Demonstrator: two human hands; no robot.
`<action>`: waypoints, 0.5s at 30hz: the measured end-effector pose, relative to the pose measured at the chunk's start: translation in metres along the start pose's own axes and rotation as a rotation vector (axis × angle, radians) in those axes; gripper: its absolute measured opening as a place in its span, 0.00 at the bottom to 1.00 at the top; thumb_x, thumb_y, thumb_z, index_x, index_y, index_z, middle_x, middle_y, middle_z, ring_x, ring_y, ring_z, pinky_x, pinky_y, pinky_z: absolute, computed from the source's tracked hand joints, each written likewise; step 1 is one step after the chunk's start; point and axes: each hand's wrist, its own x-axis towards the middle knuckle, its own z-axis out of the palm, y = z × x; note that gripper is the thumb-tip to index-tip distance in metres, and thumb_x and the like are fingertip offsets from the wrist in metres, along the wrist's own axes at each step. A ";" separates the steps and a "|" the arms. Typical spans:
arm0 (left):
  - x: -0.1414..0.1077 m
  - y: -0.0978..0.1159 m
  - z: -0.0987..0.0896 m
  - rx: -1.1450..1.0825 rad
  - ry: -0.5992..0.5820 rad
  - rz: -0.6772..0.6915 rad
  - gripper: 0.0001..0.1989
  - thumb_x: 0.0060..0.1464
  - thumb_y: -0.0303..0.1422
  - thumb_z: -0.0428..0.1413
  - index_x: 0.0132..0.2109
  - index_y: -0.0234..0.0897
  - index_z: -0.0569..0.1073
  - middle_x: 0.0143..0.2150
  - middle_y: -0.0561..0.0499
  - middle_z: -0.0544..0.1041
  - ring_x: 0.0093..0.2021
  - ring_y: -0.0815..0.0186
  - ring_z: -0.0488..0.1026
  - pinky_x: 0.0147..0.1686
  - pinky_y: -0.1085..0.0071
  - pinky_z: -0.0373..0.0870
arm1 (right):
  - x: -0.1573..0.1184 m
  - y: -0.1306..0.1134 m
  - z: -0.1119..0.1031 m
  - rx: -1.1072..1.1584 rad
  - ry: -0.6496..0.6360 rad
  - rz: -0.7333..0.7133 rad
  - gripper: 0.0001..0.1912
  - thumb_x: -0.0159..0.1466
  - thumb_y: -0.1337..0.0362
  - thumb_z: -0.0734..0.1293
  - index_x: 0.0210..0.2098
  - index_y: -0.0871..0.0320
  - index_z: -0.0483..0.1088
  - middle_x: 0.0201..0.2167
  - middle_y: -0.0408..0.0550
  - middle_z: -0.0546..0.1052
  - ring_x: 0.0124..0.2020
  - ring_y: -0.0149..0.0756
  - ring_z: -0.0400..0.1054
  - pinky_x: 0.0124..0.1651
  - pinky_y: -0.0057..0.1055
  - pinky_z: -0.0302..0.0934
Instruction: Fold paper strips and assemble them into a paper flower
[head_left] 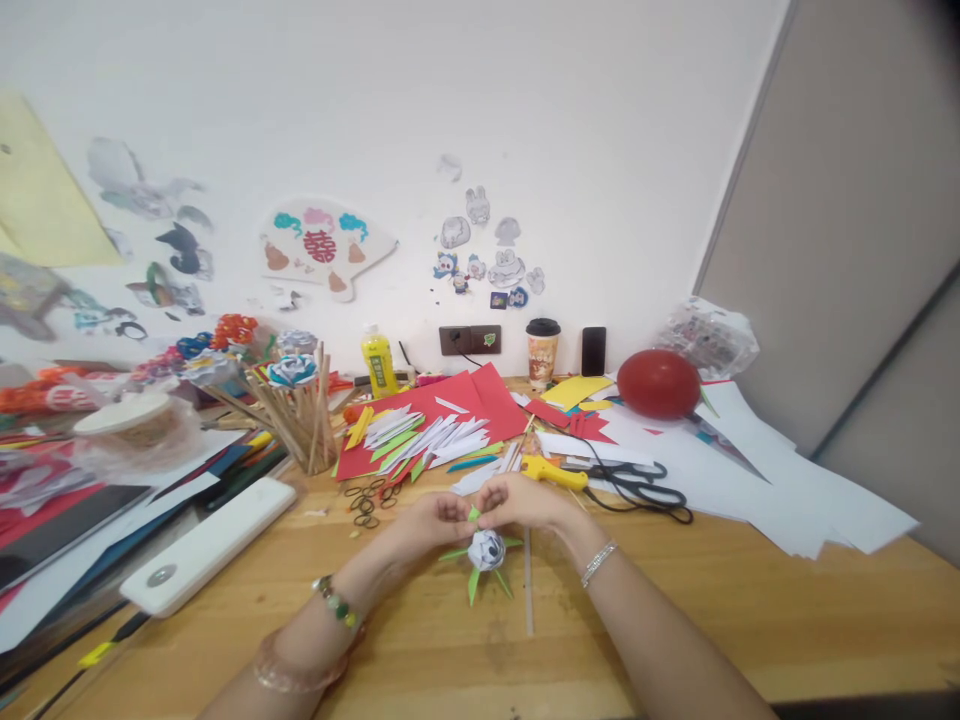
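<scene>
A white folded-paper flower with green paper leaves spread around it sits in front of me over the wooden table. At its far side, my left hand pinches one green leaf between thumb and fingers. From the other side my right hand has its fingers closed on that same leaf, meeting the left fingertips. A thin pale stick lies just right of the flower. Beyond my right hand is a yellow glue gun, beside black-handled scissors.
Red paper carries several folded white strips. Rubber bands lie left. A cup of sticks, a white power bank, a yellow-green bottle, a coffee cup, a red balloon and white paper sheets surround the work area.
</scene>
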 end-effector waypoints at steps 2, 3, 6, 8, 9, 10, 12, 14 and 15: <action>0.000 0.000 0.002 -0.053 0.016 -0.005 0.18 0.30 0.39 0.67 0.24 0.31 0.70 0.20 0.56 0.71 0.22 0.73 0.65 0.26 0.76 0.60 | -0.001 -0.001 -0.001 -0.016 0.016 -0.004 0.17 0.37 0.60 0.76 0.23 0.62 0.70 0.21 0.39 0.71 0.24 0.26 0.63 0.31 0.25 0.55; 0.000 0.000 0.003 -0.074 0.017 -0.005 0.18 0.30 0.39 0.67 0.24 0.31 0.70 0.20 0.55 0.71 0.23 0.73 0.66 0.26 0.76 0.60 | -0.002 -0.002 -0.001 -0.027 0.018 -0.005 0.17 0.37 0.60 0.76 0.23 0.62 0.71 0.21 0.39 0.71 0.24 0.26 0.62 0.31 0.25 0.55; -0.001 -0.001 0.003 -0.092 0.010 -0.011 0.18 0.31 0.38 0.67 0.25 0.30 0.70 0.21 0.55 0.71 0.23 0.73 0.66 0.27 0.76 0.61 | -0.002 -0.003 -0.003 -0.046 0.007 -0.005 0.17 0.38 0.60 0.76 0.24 0.61 0.71 0.21 0.39 0.71 0.24 0.26 0.62 0.31 0.25 0.55; -0.001 -0.001 0.002 -0.055 0.010 -0.007 0.18 0.32 0.39 0.67 0.26 0.30 0.71 0.21 0.55 0.71 0.23 0.73 0.66 0.27 0.76 0.61 | -0.002 -0.004 -0.003 -0.049 -0.006 0.005 0.16 0.38 0.60 0.76 0.23 0.62 0.71 0.21 0.39 0.71 0.24 0.26 0.62 0.31 0.25 0.55; -0.001 -0.001 0.001 -0.026 0.017 0.001 0.18 0.32 0.39 0.67 0.26 0.30 0.71 0.21 0.55 0.71 0.23 0.73 0.66 0.27 0.76 0.61 | -0.002 -0.004 -0.002 -0.052 -0.006 0.009 0.16 0.38 0.60 0.75 0.23 0.62 0.70 0.21 0.39 0.71 0.24 0.26 0.62 0.31 0.25 0.55; 0.000 -0.001 -0.001 0.005 0.030 0.015 0.18 0.32 0.39 0.67 0.27 0.31 0.71 0.22 0.55 0.71 0.23 0.73 0.66 0.27 0.76 0.61 | -0.002 -0.004 -0.002 -0.056 0.002 0.009 0.16 0.38 0.60 0.75 0.22 0.62 0.70 0.20 0.39 0.71 0.23 0.26 0.62 0.30 0.25 0.55; 0.001 -0.001 -0.003 0.058 0.047 0.044 0.18 0.32 0.40 0.66 0.28 0.31 0.72 0.22 0.55 0.72 0.24 0.72 0.66 0.27 0.75 0.61 | -0.001 -0.003 -0.002 -0.070 0.020 0.006 0.15 0.38 0.61 0.75 0.22 0.61 0.70 0.19 0.38 0.70 0.23 0.26 0.62 0.30 0.25 0.55; 0.002 -0.001 -0.005 0.094 0.048 0.058 0.19 0.32 0.41 0.66 0.27 0.31 0.72 0.22 0.55 0.72 0.24 0.72 0.66 0.27 0.75 0.62 | 0.000 -0.003 -0.001 -0.088 0.045 -0.012 0.14 0.39 0.62 0.75 0.22 0.61 0.71 0.19 0.38 0.70 0.23 0.26 0.62 0.29 0.25 0.55; 0.002 -0.001 -0.006 0.106 0.046 0.062 0.19 0.32 0.41 0.66 0.27 0.32 0.72 0.22 0.55 0.72 0.24 0.72 0.67 0.27 0.75 0.62 | 0.000 -0.002 -0.001 -0.098 0.054 -0.020 0.13 0.40 0.63 0.75 0.22 0.61 0.71 0.19 0.38 0.70 0.23 0.26 0.62 0.29 0.25 0.55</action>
